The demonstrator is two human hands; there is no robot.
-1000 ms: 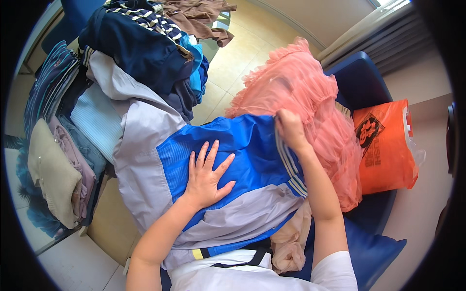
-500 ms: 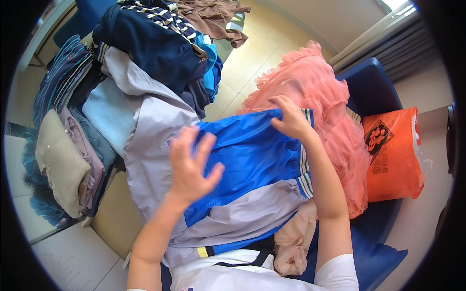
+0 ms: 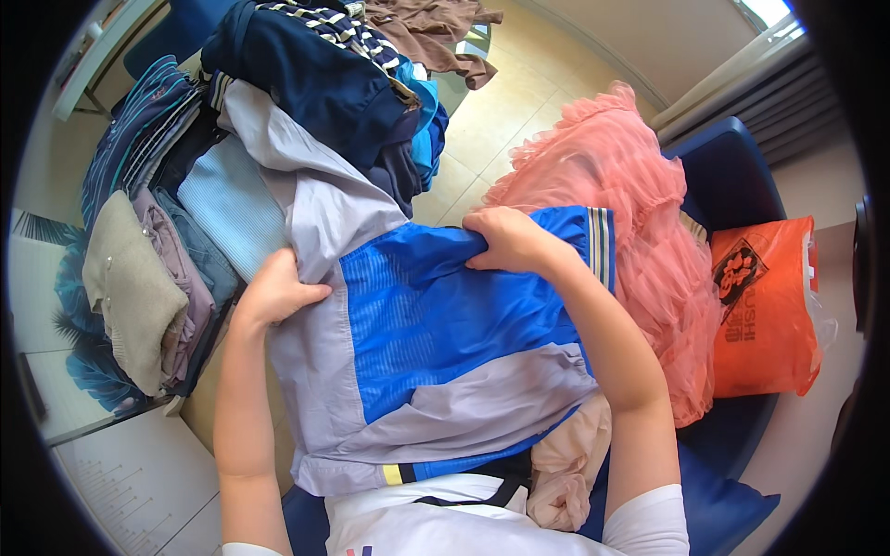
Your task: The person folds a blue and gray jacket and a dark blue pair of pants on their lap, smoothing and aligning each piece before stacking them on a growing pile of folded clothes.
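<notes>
A blue and grey jacket [image 3: 445, 324] with striped cuffs and hem lies spread across my lap, one grey sleeve reaching up over the clothes at the left. My left hand [image 3: 276, 289] grips its grey left edge, thumb on top and the fingers hidden behind the fabric. At the jacket's far edge my right hand [image 3: 510, 239] pinches the blue cloth between thumb and fingers. The striped band [image 3: 600, 246] sits just right of that hand. A coral ruffled tulle garment [image 3: 640, 241] is draped beyond my right forearm.
Folded clothes, a beige knit [image 3: 134, 287] and a light blue piece [image 3: 232, 199] among them, stand at the left. A dark navy garment [image 3: 297, 83] tops a far heap. An orange bag [image 3: 765, 306] rests on the right chair. Pale tulle [image 3: 565, 463] lies near my lap.
My left hand has moved left and down from above the jacket onto its grey edge. My right hand has moved left along the far edge and now pinches the cloth.
</notes>
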